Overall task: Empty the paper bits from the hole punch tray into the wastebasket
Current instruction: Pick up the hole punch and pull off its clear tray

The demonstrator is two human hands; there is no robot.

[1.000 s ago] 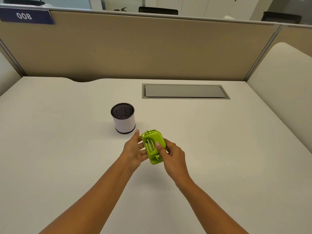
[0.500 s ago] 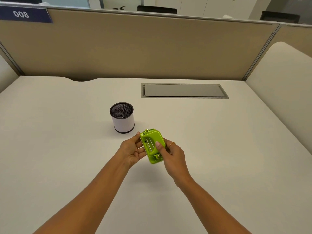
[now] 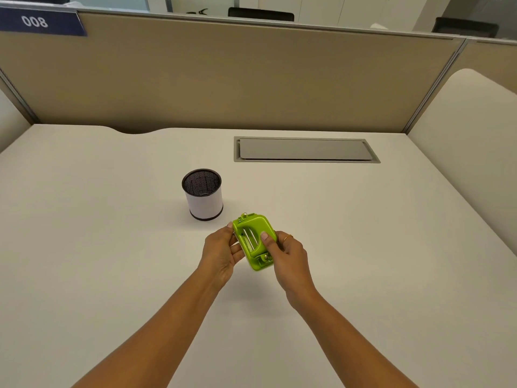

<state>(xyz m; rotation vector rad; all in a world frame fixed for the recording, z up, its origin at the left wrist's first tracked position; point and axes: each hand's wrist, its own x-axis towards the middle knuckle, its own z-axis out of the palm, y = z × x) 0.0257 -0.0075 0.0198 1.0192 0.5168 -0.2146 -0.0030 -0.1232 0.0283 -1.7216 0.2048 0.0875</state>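
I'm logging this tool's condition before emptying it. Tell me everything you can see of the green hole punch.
The hole punch is lime green and glossy, plastic by its look, with silvery metal bars across its middle and a metal pin at each end. It is held tilted above the desk, nearer the camera than the mesh wastebasket and apart from it. The left hand holds its left edge; the right hand grips its right side, thumb on top.

A pale desk point(image 3: 363, 247) with a grey cable hatch point(image 3: 305, 149) — tan partition point(image 3: 223, 79) behind.
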